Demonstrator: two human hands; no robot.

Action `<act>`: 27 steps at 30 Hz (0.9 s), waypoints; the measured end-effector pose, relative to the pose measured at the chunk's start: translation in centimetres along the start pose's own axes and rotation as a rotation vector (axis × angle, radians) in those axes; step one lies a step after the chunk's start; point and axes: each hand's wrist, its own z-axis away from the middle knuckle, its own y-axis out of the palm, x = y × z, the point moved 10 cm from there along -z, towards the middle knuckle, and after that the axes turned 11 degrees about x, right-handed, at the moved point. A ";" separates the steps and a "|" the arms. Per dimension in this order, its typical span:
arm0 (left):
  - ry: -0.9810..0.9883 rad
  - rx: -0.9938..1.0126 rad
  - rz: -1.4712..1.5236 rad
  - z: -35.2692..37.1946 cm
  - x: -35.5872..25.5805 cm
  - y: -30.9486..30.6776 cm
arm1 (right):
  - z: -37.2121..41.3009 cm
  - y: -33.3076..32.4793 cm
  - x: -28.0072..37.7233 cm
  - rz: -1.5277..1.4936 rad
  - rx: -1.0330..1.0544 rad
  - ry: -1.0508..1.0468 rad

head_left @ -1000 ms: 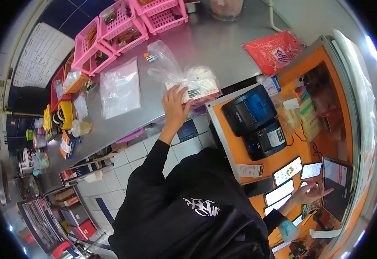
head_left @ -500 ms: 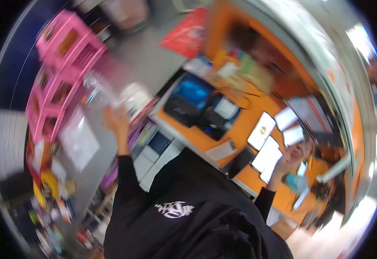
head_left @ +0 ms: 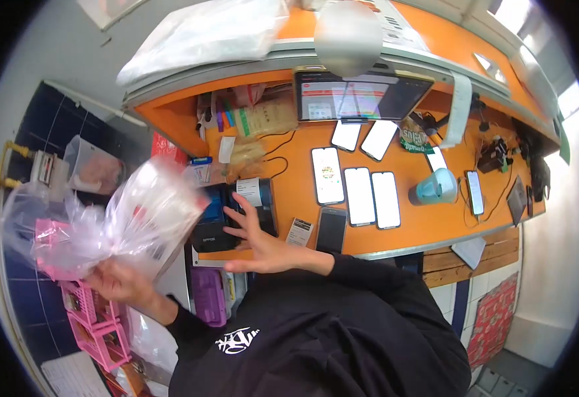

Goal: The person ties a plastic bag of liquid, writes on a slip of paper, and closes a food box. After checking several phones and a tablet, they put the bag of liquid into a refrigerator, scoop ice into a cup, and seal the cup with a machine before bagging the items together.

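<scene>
My left hand [head_left: 120, 284] is closed on the gathered neck of a clear plastic bag [head_left: 147, 218], blurred by motion. Something whitish and boxy shows through the film, and loose plastic flares out to the left. Over the black printers [head_left: 216, 231] at the desk's left end, my right hand [head_left: 259, 241] is held with fingers spread and nothing in it. Its fingertips overlap the gap between the two machines in this view; a printed white label [head_left: 249, 192] lies on the right one.
Several lit phones [head_left: 329, 175] lie across the orange desk [head_left: 289, 172], with a dark phone [head_left: 331, 230] near the front edge. A tablet [head_left: 362, 96] stands behind them. A teal cup [head_left: 438, 187] sits to the right. Pink baskets [head_left: 97, 324] stand at lower left.
My view has swung round to face the desk. The bag is now up in my left hand, beside the printers. My right hand has gone from the phones to over the printers.
</scene>
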 end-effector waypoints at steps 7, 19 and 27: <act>-0.024 0.512 0.728 -2.3 -14.1 18.7 | 2.3 -12.0 12.2 -0.103 -0.661 -0.587; -0.026 0.838 0.713 1.7 -13.8 21.8 | 7.1 -38.4 28.9 -0.268 -0.874 -0.491; -0.395 0.820 0.606 7.9 -2.5 17.0 | 4.5 -45.7 25.2 -0.419 -1.055 -0.287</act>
